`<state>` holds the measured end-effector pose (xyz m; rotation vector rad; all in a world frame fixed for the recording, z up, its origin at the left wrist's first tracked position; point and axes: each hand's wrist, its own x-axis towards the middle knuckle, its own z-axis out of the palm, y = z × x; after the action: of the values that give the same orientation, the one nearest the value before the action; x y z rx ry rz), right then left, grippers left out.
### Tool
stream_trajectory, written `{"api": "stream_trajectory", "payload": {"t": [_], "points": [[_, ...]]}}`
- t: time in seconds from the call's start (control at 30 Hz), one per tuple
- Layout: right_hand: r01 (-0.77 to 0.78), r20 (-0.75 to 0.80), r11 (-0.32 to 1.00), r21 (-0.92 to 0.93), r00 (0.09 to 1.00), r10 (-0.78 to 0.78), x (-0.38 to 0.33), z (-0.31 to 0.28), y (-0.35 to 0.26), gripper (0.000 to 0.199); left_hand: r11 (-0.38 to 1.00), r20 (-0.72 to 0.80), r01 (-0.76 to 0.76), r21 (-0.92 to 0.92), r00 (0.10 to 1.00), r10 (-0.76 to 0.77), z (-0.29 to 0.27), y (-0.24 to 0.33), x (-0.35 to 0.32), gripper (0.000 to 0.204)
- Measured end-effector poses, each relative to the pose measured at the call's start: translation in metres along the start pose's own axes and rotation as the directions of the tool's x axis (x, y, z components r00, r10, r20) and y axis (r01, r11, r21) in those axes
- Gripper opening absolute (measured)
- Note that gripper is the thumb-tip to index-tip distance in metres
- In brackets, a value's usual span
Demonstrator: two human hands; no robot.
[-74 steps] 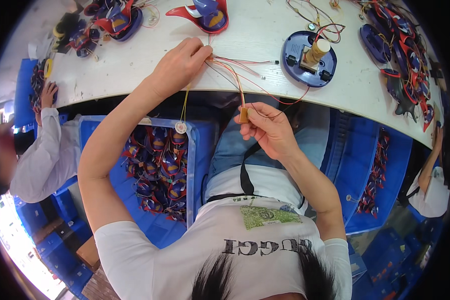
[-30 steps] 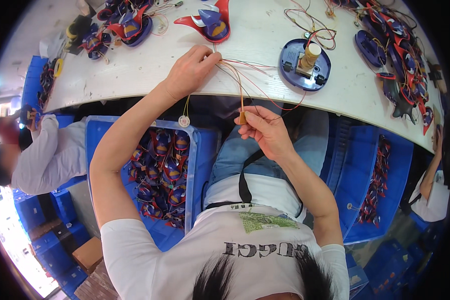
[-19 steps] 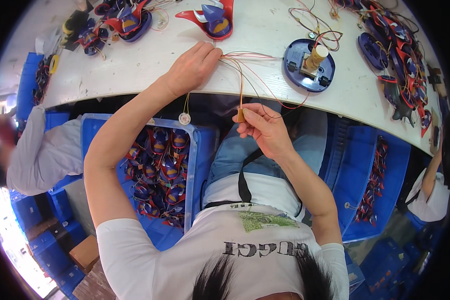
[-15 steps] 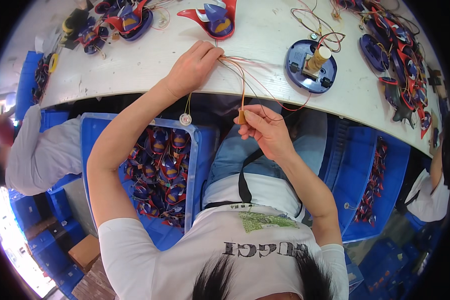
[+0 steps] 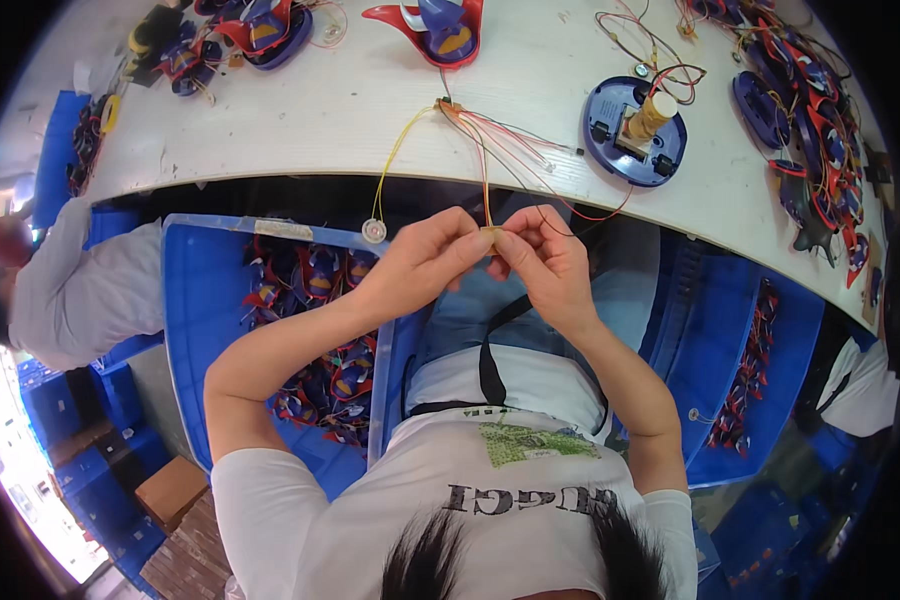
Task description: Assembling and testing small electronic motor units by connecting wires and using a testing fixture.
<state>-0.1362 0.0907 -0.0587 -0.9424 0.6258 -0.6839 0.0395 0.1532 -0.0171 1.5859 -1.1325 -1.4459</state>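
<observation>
Both hands meet over my lap, just off the table's near edge. My left hand (image 5: 432,255) and my right hand (image 5: 550,265) pinch a small tan square piece (image 5: 491,230) between thumbs and fingers, which mostly cover it. Orange and brown wires (image 5: 487,180) run from it up to a wire junction (image 5: 448,105) lying on the table below a red and blue toy shell (image 5: 450,42). Yellow wires from that junction carry a small round disc (image 5: 373,231), hanging beside my left hand. A thin red wire leads right toward an oval dark-blue base (image 5: 635,130) with a gold cylinder on it.
More toy parts with wires lie on the white table (image 5: 270,130) at the far left and along its right side. A blue bin (image 5: 200,310) of toy shells stands left of my legs, another blue bin (image 5: 705,400) right. Other people sit at both sides.
My left hand has let go of the wire junction on the table and come down to join my right hand at the tan piece. The right hand has barely moved.
</observation>
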Motion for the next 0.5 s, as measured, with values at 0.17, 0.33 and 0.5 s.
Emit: {"api": "stream_trajectory", "payload": {"t": [0.17,0.33,0.5], "points": [[0.122,-0.026,0.972,-0.202,0.991,-0.13,-0.004,-0.005,0.002,0.016,0.959,0.082,0.113,-0.259,0.992,-0.094,0.009,-0.004,0.013,0.018],[0.38,0.074,0.729,-0.569,0.907,-0.414,-0.007,-0.007,0.008,0.013,0.954,0.046,0.115,-0.278,0.993,-0.106,0.014,-0.01,0.012,0.018],[0.463,0.14,0.621,-0.633,0.857,-0.496,-0.006,-0.01,0.015,0.014,0.952,-0.014,0.042,-0.302,0.999,-0.048,0.021,-0.016,0.011,0.018]]}}
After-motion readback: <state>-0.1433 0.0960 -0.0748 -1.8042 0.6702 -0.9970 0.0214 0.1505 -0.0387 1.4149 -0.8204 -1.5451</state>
